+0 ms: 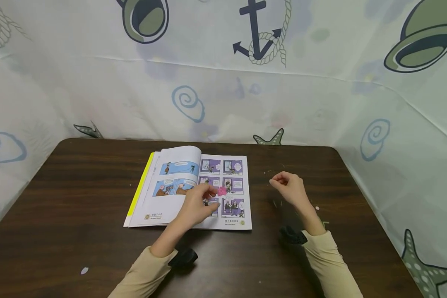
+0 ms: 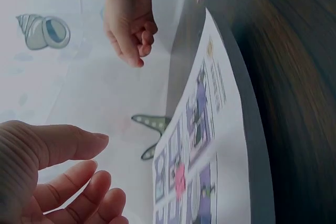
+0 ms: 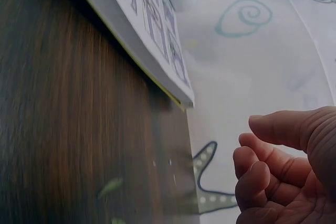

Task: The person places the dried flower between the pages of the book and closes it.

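Note:
An open comic book (image 1: 167, 207) with blue panels on its left page and purple ones on its right lies on the table. On the right page sits a small pink flower-like piece (image 1: 222, 191). My left hand (image 1: 197, 207) hovers over the book, just left of that piece, thumb apart from relaxed fingers and nothing between them. To the right of the book, my right hand (image 1: 290, 189) is held above the table with fingers loosely curled. In the right wrist view its thumb (image 3: 281, 125) stands apart from the fingers, and no thing shows in the hand.
A dark wooden table (image 1: 59, 207) carries the book. A pale petal (image 1: 84, 270) lies at the front left. Small green bits (image 3: 111, 187) and pale scraps (image 1: 317, 208) are scattered near the right hand. A patterned curtain (image 1: 223, 107) hangs behind the table and along its sides.

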`<state>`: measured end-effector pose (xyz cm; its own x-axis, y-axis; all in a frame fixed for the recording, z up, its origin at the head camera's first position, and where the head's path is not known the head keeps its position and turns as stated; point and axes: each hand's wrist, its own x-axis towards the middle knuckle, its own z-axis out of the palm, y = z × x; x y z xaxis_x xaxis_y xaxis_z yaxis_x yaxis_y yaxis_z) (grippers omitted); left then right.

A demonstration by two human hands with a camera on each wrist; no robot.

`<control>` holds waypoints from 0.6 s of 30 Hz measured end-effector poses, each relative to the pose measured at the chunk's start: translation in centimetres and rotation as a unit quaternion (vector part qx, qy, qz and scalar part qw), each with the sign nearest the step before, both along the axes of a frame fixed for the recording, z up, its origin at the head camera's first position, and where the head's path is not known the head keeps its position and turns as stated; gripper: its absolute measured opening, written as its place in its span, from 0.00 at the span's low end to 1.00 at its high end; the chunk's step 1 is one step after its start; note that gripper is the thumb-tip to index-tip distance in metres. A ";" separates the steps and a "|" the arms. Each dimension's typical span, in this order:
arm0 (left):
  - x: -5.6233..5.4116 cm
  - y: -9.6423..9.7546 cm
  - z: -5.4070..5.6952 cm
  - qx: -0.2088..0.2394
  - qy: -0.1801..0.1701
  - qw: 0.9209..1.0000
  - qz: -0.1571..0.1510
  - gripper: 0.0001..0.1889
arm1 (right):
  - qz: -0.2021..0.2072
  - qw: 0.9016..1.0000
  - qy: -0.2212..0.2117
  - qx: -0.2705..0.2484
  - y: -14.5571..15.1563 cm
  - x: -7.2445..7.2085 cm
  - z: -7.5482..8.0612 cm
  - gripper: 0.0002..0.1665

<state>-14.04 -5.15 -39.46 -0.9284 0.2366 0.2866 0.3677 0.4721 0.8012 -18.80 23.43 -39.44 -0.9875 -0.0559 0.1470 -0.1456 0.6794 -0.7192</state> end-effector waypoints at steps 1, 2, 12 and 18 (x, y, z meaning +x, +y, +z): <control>0.0 0.3 0.0 0.004 0.001 1.000 -0.009 0.13 | -0.003 1.000 0.000 0.003 0.3 0.1 0.0 0.07; -0.1 0.6 -0.1 0.008 0.001 1.000 -0.018 0.13 | -0.006 1.000 0.000 0.004 0.6 0.2 0.0 0.07; 0.1 3.4 -0.5 0.005 -0.008 0.996 -0.090 0.13 | -0.041 0.999 -0.009 0.016 2.5 1.1 -0.2 0.07; 0.6 5.1 -0.9 -0.004 -0.014 0.992 -0.127 0.15 | -0.052 0.998 -0.022 0.017 3.4 1.8 -0.8 0.07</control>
